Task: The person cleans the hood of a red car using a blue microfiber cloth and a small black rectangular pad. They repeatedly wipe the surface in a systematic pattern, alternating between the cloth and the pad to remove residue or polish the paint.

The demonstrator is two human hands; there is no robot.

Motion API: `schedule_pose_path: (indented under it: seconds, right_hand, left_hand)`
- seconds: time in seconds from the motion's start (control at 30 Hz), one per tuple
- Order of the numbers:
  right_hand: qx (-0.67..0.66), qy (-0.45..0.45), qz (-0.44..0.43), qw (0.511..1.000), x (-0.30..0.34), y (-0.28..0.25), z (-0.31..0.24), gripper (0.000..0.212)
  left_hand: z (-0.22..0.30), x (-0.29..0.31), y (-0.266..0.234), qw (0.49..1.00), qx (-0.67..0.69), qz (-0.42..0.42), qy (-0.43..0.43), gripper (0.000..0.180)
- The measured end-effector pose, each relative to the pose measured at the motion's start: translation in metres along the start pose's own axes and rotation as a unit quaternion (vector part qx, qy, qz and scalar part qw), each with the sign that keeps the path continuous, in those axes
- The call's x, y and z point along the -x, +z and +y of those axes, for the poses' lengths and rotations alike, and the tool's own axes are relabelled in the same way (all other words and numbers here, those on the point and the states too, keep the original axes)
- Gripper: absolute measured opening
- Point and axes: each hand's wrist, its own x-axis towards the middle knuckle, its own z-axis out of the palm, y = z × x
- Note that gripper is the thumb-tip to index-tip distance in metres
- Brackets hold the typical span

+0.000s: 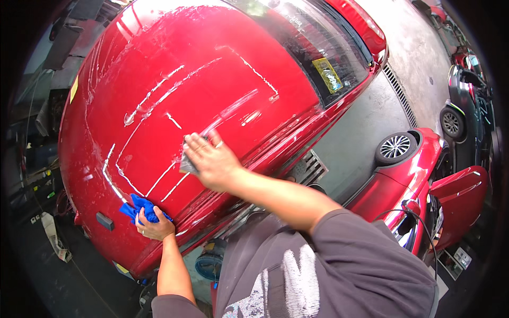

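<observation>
A large red car roof fills the area in front of me, with bright white lines and streaks across it. My left hand is closed on a crumpled blue cloth, pressed to the red panel near its lower left side. Farther right, my right hand lies with its fingers extended over a flat grey pad, holding it against the panel. Only the pad's left edge shows; the palm covers the remainder. The right hand is slightly blurred.
A small dark grey block sits on the red bodywork left of the blue cloth. The car's window bears a yellow sticker. Another red car stands at right with a door open. Beside me is a blue drum.
</observation>
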Motion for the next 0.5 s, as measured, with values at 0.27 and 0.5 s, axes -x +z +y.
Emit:
schedule_pose_path:
  seconds: [0.27, 0.5]
  right_hand:
    - [0.104, 0.248, 0.105, 0.957, 0.054, -0.069, 0.268, 0.066]
    - [0.054, -0.015, 0.047, 0.997, -0.009, 0.045, -0.060, 0.068]
  left_hand:
    - [0.002, 0.005, 0.000, 1.000, 0.020, 0.006, -0.003, 0.046]
    - [0.012, -0.004, -0.008, 0.999, 0.024, 0.030, 0.009, 0.046]
